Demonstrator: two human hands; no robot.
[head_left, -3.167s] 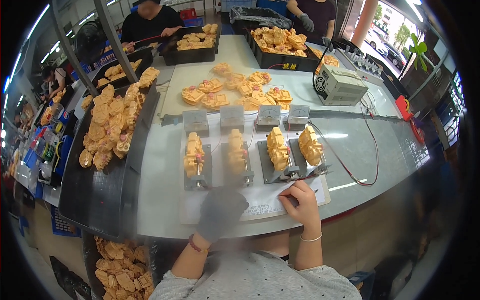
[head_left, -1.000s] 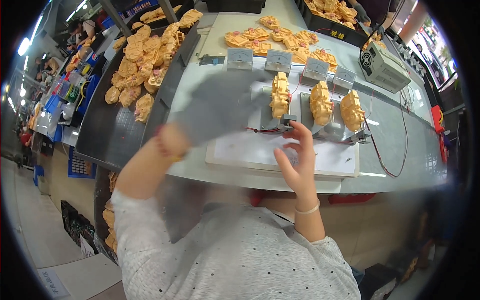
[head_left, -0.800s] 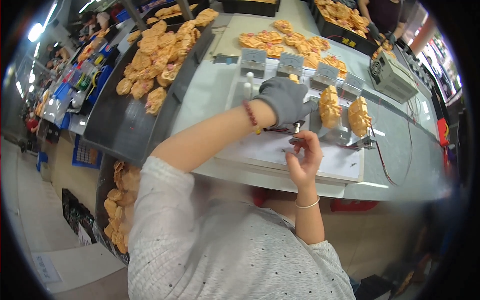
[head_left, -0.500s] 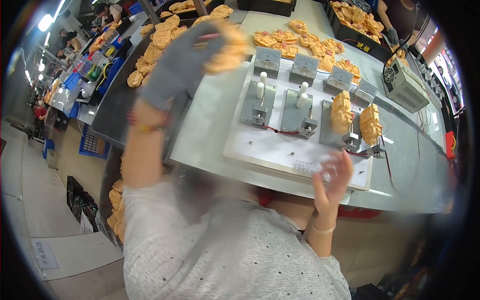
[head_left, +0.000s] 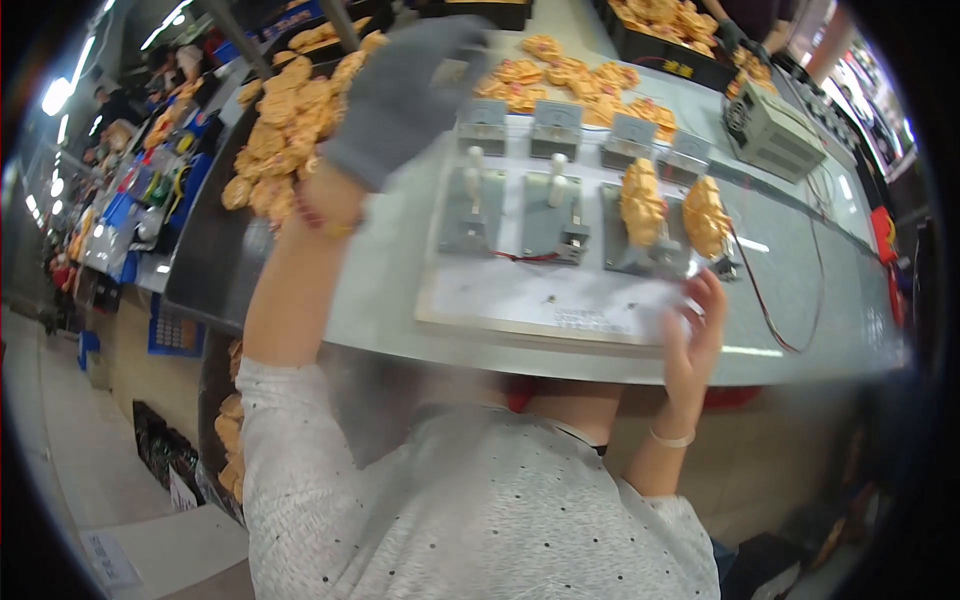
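Observation:
My left hand (head_left: 410, 100), in a grey glove, is raised over the back left of a white test board (head_left: 480, 295). Its fingers are smeared by motion, so any hold is hidden. Bare, with thumb and fingers apart, my right hand (head_left: 693, 335) is at the board's front right, by a small metal clamp (head_left: 668, 258). Two yellow-orange moulded parts stand upright on the right fixtures: one part (head_left: 642, 203) and another part (head_left: 706, 217). The left fixture plate (head_left: 470, 212) and the middle plate (head_left: 550, 215) carry white-knobbed levers and no moulded part.
Panel meters (head_left: 556, 128) line the board's back edge. Behind them lies a group of moulded parts (head_left: 570, 75); a heap of parts (head_left: 290, 130) fills the dark tray at left. A grey-beige box-shaped instrument (head_left: 775, 130) stands right, near loose wires (head_left: 765, 300). A co-worker's gloved hand (head_left: 733, 38) is beyond.
The moulded part seen in my left hand earlier no longer shows there. My right hand has moved up to the right clamp. The whole view has shifted slightly.

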